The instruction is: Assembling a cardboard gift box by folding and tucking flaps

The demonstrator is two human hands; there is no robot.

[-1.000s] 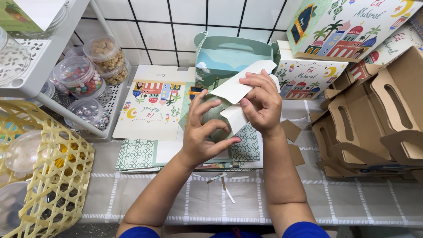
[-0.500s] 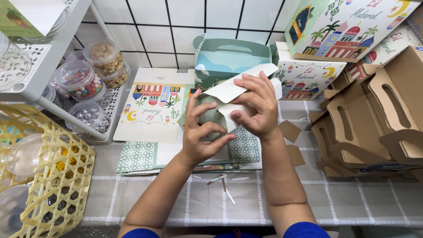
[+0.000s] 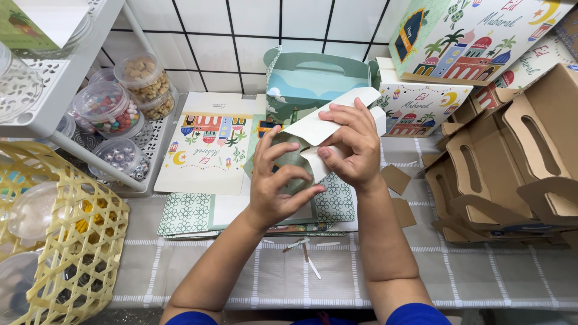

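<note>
Both hands meet over the middle of the table [image 3: 421, 271], working on a small card box [image 3: 313, 135] that is part folded. The left hand [image 3: 280, 180] is closed round the green body of the box from the near side, thumb below and fingers curled over the front. The right hand [image 3: 352, 144] is pinched shut on the box's white flaps, thumb pressing a lower flap and fingers spread over the upper one. How far the flaps are tucked in is hard to tell, since the fingers cover the joint.

The box is held up off the table, just above a stack of flat printed cards [image 3: 208, 144] that lies under and to the left of it. Right behind the box stands a finished teal box with a handle [image 3: 316, 75], against the tiled wall. To the right of the held box, near the table edge, sit brown carton carriers [image 3: 512, 156] nested together, with more printed boxes [image 3: 475, 36] leaning above them. Well to the left of the held box is a white rack [image 3: 54, 102] holding tubs of sweets [image 3: 108, 108], and nearer the person a yellow woven basket [image 3: 66, 241]. A few thin paper strips [image 3: 304, 253] lie on the table just below the hands.
</note>
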